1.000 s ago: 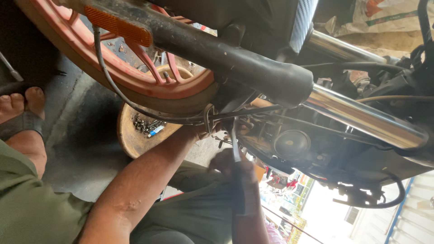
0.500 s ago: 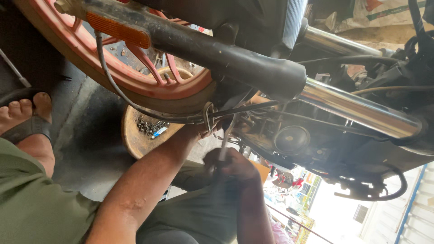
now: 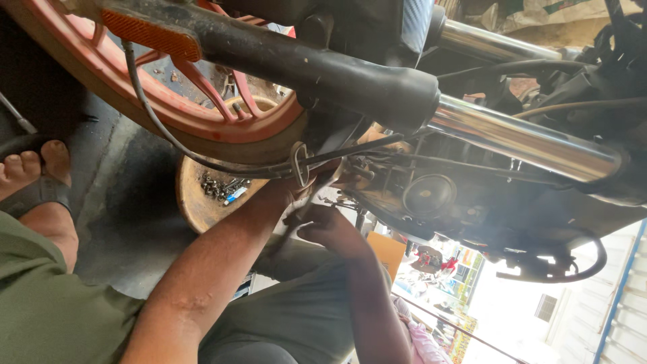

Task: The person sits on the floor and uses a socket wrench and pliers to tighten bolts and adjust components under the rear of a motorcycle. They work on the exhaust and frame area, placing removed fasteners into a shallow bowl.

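Both hands work under the engine (image 3: 431, 195). Right hand (image 3: 330, 229) is closed around a thin tool (image 3: 293, 226); left hand (image 3: 303, 185) is partly hidden, its grip I cannot tell. Orange reflector (image 3: 148, 34) sits on the fork (image 3: 323, 64); a yellow box (image 3: 385, 251) lies behind.

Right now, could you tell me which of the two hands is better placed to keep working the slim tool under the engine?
The right hand, probably: it is closed around the slim tool just below the engine. The left hand is reaching up against the frame, largely hidden.
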The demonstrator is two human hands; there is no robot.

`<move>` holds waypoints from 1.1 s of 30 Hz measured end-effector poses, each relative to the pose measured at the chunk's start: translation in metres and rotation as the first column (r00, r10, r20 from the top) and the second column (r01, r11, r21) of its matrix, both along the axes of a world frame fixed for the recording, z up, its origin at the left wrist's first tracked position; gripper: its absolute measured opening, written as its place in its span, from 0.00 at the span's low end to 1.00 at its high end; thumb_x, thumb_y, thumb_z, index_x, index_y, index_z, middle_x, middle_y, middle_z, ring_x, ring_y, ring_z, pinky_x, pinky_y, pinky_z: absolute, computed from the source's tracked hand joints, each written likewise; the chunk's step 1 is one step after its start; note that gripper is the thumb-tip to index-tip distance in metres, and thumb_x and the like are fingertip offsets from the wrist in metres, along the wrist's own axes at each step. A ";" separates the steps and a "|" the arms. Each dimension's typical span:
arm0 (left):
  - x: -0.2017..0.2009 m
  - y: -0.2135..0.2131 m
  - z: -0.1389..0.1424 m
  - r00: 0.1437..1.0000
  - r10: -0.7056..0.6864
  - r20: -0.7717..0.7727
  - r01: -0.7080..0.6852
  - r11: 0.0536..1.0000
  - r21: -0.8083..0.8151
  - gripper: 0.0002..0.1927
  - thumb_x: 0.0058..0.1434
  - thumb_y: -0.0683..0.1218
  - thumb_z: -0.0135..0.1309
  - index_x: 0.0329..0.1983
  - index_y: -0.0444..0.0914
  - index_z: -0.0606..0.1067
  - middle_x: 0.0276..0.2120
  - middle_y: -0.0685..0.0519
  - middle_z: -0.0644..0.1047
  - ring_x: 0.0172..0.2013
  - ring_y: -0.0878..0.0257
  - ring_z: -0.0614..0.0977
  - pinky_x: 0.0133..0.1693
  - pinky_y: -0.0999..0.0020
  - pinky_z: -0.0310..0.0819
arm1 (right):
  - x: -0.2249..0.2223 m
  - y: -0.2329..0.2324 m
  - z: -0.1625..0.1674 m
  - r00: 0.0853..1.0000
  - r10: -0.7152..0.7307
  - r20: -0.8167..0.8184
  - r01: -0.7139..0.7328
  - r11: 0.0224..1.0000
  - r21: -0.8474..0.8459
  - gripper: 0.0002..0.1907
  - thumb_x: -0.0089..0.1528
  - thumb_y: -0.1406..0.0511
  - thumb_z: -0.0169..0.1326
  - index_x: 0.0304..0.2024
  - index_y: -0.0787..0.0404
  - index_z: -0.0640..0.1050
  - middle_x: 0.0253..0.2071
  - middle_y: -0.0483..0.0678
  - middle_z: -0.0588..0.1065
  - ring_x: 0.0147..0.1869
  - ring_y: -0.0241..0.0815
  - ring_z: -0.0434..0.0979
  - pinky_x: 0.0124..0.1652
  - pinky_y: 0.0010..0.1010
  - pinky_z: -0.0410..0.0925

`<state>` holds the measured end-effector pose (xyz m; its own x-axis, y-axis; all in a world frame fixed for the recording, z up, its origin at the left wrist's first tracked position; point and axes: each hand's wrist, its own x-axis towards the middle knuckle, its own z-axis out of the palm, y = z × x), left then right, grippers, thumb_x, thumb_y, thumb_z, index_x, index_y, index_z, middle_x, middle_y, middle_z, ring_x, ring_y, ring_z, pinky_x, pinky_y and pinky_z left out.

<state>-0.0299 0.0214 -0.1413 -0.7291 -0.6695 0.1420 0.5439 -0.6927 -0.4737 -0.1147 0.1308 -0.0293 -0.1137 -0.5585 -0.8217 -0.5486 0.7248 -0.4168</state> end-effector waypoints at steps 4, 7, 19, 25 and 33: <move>-0.004 0.002 -0.003 0.999 0.021 0.039 -0.017 0.995 -0.101 0.25 0.65 0.41 0.62 0.64 0.35 0.71 0.53 0.46 0.80 0.50 0.57 0.84 0.56 0.56 0.81 | 0.000 0.003 0.008 0.973 -0.006 0.231 0.036 0.991 -0.127 0.17 0.58 0.62 0.61 0.45 0.66 0.81 0.41 0.51 0.82 0.46 0.49 0.81 0.50 0.41 0.71; -0.006 0.004 -0.005 0.994 0.027 0.102 -0.014 0.992 -0.126 0.22 0.68 0.43 0.61 0.63 0.32 0.72 0.49 0.42 0.80 0.47 0.52 0.85 0.52 0.50 0.84 | -0.002 0.017 0.026 0.405 -0.174 0.898 0.505 0.861 -0.061 0.13 0.69 0.61 0.57 0.48 0.65 0.82 0.44 0.49 0.82 0.48 0.45 0.81 0.50 0.36 0.72; -0.020 0.003 0.004 0.993 0.009 0.116 0.004 0.994 -0.112 0.27 0.69 0.47 0.58 0.65 0.31 0.64 0.56 0.41 0.75 0.55 0.47 0.81 0.56 0.44 0.76 | -0.009 0.015 0.015 0.983 -0.069 0.170 0.074 0.997 -0.020 0.18 0.61 0.60 0.64 0.44 0.70 0.81 0.35 0.54 0.81 0.39 0.44 0.80 0.43 0.32 0.72; -0.031 0.013 0.005 0.985 0.072 0.158 -0.037 0.976 -0.213 0.28 0.69 0.53 0.55 0.64 0.31 0.66 0.57 0.41 0.75 0.54 0.41 0.82 0.59 0.45 0.77 | -0.007 0.023 0.023 0.546 -0.450 0.706 0.522 0.842 0.133 0.15 0.67 0.62 0.58 0.44 0.71 0.80 0.35 0.55 0.80 0.38 0.47 0.80 0.40 0.35 0.73; -0.039 0.016 0.011 0.988 0.126 0.092 -0.101 0.967 -0.235 0.28 0.69 0.57 0.58 0.62 0.33 0.70 0.58 0.43 0.75 0.58 0.41 0.79 0.65 0.42 0.72 | -0.011 0.015 0.004 0.996 -0.090 0.010 0.090 0.994 -0.054 0.20 0.64 0.55 0.58 0.33 0.69 0.82 0.27 0.58 0.79 0.31 0.46 0.79 0.35 0.38 0.70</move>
